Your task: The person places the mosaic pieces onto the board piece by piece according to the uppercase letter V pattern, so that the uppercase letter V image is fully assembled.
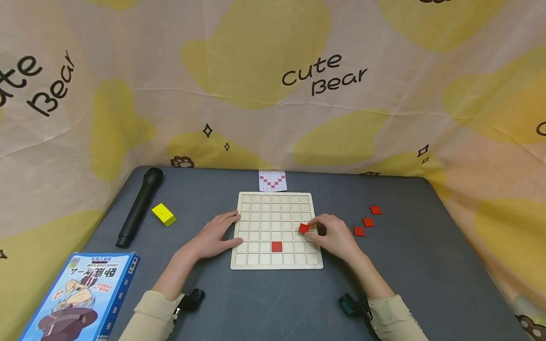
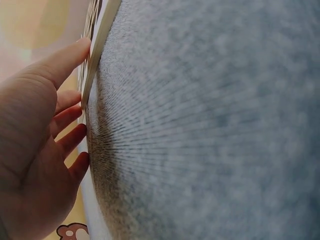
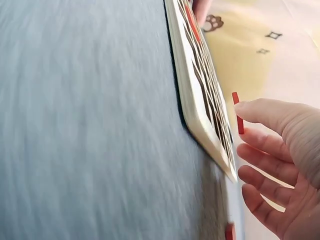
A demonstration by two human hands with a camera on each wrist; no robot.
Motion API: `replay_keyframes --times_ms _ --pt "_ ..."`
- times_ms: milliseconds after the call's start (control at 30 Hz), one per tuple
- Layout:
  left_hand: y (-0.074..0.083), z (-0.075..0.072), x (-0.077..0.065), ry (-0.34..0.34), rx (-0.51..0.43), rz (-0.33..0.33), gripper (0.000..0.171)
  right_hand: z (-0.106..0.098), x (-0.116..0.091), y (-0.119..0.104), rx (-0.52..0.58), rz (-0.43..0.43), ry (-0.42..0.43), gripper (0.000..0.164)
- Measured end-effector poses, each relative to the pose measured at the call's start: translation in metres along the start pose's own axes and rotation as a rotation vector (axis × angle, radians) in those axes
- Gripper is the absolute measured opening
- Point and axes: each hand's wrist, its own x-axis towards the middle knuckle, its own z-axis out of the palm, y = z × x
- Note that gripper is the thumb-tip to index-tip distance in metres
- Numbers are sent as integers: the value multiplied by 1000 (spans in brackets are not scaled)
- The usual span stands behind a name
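Note:
A cream grid board (image 1: 260, 216) lies mid-table, with one red square tile (image 1: 277, 246) set in a cell of its second row from the front. My left hand (image 1: 214, 236) rests along the board's left edge; in the left wrist view its thumb and fingers (image 2: 70, 60) are extended against that edge. Over the right part of the board, my right hand (image 1: 337, 235) pinches another red square tile (image 1: 304, 228) between thumb and fingertips. The right wrist view shows this tile (image 3: 238, 113) edge-on above the board, the other fingers loosely bent.
Several loose red tiles (image 1: 368, 222) lie right of the board. Behind it, a small card (image 1: 272, 181) shows a red V-shaped pattern on a grid. At left are a yellow block (image 1: 164, 215), a black microphone-shaped object (image 1: 140, 208) and a blue game box (image 1: 81, 296). A patterned curtain (image 1: 256, 94) borders the table.

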Motion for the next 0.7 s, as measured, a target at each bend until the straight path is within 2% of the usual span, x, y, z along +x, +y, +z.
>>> replay_keyframes --times_ms 333,533,700 --pt "-2 2 1 4 6 -10 71 24 11 -28 113 -28 -44 20" --pt "-1 4 1 5 9 -22 72 38 18 -41 141 -65 -84 19" --pt "-2 4 2 10 6 -31 72 46 23 -49 106 -83 -112 18"
